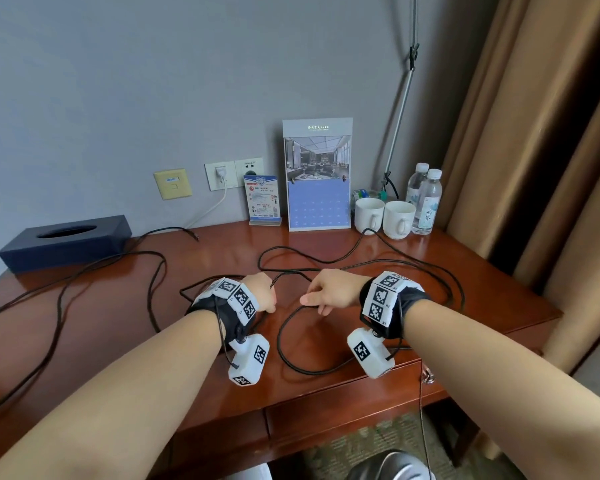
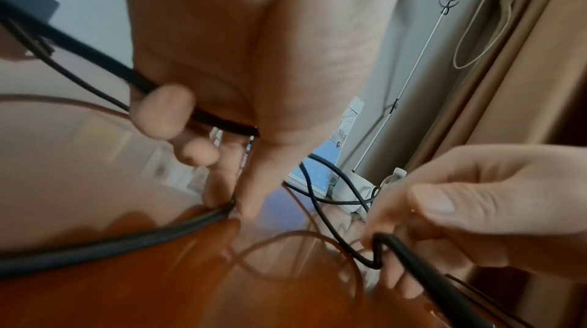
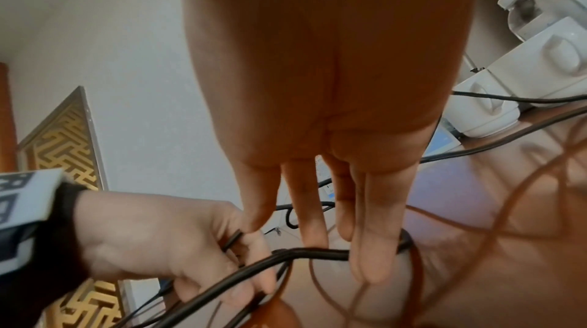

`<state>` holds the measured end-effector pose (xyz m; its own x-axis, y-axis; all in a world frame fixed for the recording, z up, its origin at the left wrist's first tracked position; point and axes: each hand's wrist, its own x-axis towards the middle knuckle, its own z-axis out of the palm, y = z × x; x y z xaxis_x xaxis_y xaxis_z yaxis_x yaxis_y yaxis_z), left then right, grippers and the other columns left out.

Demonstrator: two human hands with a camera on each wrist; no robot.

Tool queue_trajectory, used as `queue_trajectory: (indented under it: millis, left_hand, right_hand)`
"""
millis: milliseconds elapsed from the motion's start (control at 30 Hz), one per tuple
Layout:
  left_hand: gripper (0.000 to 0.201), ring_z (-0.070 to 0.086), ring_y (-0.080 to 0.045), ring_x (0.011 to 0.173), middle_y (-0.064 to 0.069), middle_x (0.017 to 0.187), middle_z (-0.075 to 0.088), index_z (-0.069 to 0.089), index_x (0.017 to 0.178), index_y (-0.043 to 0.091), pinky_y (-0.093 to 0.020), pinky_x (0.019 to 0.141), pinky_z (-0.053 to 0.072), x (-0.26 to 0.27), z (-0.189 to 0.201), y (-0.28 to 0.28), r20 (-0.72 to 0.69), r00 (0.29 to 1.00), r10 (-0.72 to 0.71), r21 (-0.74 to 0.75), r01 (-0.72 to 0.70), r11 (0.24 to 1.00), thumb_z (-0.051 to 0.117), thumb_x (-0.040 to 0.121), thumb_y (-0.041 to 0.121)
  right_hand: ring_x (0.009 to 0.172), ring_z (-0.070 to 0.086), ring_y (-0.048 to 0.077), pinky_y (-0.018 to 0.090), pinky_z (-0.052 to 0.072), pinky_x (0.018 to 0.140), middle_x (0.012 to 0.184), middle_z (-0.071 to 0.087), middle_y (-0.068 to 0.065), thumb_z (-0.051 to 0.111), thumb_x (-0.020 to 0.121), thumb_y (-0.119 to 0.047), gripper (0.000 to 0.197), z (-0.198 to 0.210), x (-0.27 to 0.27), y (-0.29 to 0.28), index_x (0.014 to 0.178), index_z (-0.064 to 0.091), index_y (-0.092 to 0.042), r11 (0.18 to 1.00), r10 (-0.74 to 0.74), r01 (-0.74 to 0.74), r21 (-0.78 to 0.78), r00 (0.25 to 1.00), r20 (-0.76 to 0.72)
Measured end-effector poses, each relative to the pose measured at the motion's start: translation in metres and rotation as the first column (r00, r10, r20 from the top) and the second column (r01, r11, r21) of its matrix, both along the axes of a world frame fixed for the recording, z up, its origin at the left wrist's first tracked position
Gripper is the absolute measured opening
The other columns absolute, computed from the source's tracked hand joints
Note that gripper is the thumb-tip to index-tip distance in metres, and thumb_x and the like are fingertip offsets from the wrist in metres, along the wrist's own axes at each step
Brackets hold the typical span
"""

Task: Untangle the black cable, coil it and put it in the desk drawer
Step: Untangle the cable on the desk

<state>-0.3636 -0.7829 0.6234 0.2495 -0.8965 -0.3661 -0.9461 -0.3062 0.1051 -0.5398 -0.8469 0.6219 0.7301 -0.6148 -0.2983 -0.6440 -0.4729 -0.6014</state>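
Untangling underway: both hands' fingers [image 2: 222,182] curl round the thin black cable [image 1: 291,365]; next, draw its loops apart between them.

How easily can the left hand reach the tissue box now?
Probably not at once: the left hand grips the black cable. The tissue box sits far-left, with only cable strands between.

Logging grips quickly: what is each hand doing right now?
Left hand: fingers curled, gripping the black cable.
Right hand: pinching the same cable, other fingers extended.
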Motion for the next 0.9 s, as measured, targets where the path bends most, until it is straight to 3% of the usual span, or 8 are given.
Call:
queue_trajectory:
  millis: [100, 200, 333, 433, 567, 667, 767, 900]
  left_hand:
    - [0.029, 0.067, -0.021, 0.088, -0.011, 0.106, 0.073, 0.071, 0.111, 0.003, -0.029, 0.081, 0.056, 0.006, 0.003, 0.007, -0.018, 1.000, -0.008, 0.051, 0.009, 0.999, 0.069, 0.085, 0.016]
    - [0.022, 0.048, -0.012, 0.049, 0.003, 0.062, 0.066, 0.074, 0.096, 0.006, -0.019, 0.050, 0.040, 0.013, 0.012, 0.016, -0.080, 0.997, -0.012, 0.136, 0.023, 0.990, 0.066, 0.088, 0.025]
    - [0.043, 0.050, -0.012, 0.053, 0.004, 0.069, 0.068, 0.069, 0.096, 0.012, -0.023, 0.056, 0.042, 0.014, 0.029, 0.016, -0.111, 0.992, -0.054, 0.178, 0.073, 0.981, 0.050, 0.094, 0.050]
    - [0.040, 0.046, -0.013, 0.049, -0.001, 0.069, 0.065, 0.063, 0.105, 0.011, -0.018, 0.042, 0.036, 0.010, 0.046, 0.008, -0.199, 0.978, -0.057, -0.028, 0.053, 0.998, 0.037, 0.101, 0.042]
    - [0.022, 0.045, -0.016, 0.048, -0.007, 0.075, 0.067, 0.065, 0.098, 0.010, -0.022, 0.048, 0.036, 0.008, 0.064, 0.000, -0.292, 0.949, -0.117, -0.227, 0.050, 0.973, 0.044, 0.097, 0.019]
    - [0.021, 0.049, -0.012, 0.051, -0.002, 0.072, 0.066, 0.068, 0.090, 0.016, -0.024, 0.058, 0.039, 0.007, 0.072, -0.002, -0.292, 0.944, -0.153, -0.287, 0.066, 0.955, 0.049, 0.098, 0.018]
    - [0.019, 0.049, -0.006, 0.054, 0.003, 0.068, 0.062, 0.070, 0.098, 0.016, -0.024, 0.057, 0.036, 0.005, 0.077, -0.002, -0.276, 0.937, -0.212, -0.346, 0.109, 0.932, 0.051, 0.100, 0.021]
    - [0.021, 0.049, -0.006, 0.057, 0.005, 0.067, 0.060, 0.069, 0.098, 0.020, -0.023, 0.059, 0.037, 0.009, 0.081, 0.002, -0.257, 0.928, -0.271, -0.368, 0.166, 0.915, 0.049, 0.101, 0.015]
  right_hand:
    - [0.085, 0.072, 0.019, 0.027, 0.054, 0.082, 0.092, 0.074, 0.009, 0.057, 0.094, -0.048, 0.041, -0.002, -0.007, -0.004, 0.098, 0.071, -0.010, 0.997, 0.002, -0.007, -0.072, 0.998, -0.061]
    - [0.078, 0.065, 0.018, 0.031, 0.050, 0.077, 0.076, 0.068, -0.001, 0.056, 0.094, -0.048, 0.037, 0.000, -0.014, -0.010, 0.083, 0.069, -0.015, 0.979, -0.006, -0.023, -0.203, 0.990, -0.138]
    - [0.090, 0.065, 0.023, 0.032, 0.050, 0.077, 0.093, 0.070, 0.005, 0.063, 0.092, -0.038, 0.035, 0.003, -0.027, -0.021, 0.099, 0.072, -0.005, 0.949, -0.017, -0.055, -0.310, 0.974, -0.227]
    - [0.098, 0.065, 0.021, 0.032, 0.052, 0.084, 0.103, 0.071, 0.004, 0.071, 0.085, -0.034, 0.032, 0.005, -0.034, -0.024, 0.106, 0.072, -0.009, 0.943, -0.016, -0.061, -0.328, 0.974, -0.225]
    - [0.105, 0.058, 0.018, 0.030, 0.046, 0.091, 0.115, 0.061, 0.001, 0.075, 0.083, -0.030, 0.046, 0.013, -0.028, -0.024, 0.124, 0.062, -0.014, 0.932, -0.006, 0.003, -0.362, 1.000, -0.007]
    - [0.120, 0.053, 0.020, 0.034, 0.041, 0.106, 0.132, 0.055, 0.006, 0.072, 0.087, -0.025, 0.058, 0.023, -0.014, -0.022, 0.139, 0.048, -0.016, 0.945, -0.001, 0.085, -0.317, 0.967, 0.257]
    - [0.129, 0.048, 0.016, 0.031, 0.036, 0.111, 0.142, 0.050, 0.004, 0.064, 0.093, -0.022, 0.058, 0.030, 0.004, -0.018, 0.146, 0.040, -0.017, 0.975, 0.038, 0.039, -0.218, 0.941, 0.337]
    - [0.099, 0.057, 0.014, 0.029, 0.042, 0.089, 0.109, 0.065, 0.001, 0.057, 0.097, -0.020, 0.025, 0.028, 0.020, -0.016, 0.121, 0.061, -0.013, 0.962, 0.059, 0.034, -0.269, 0.942, 0.330]
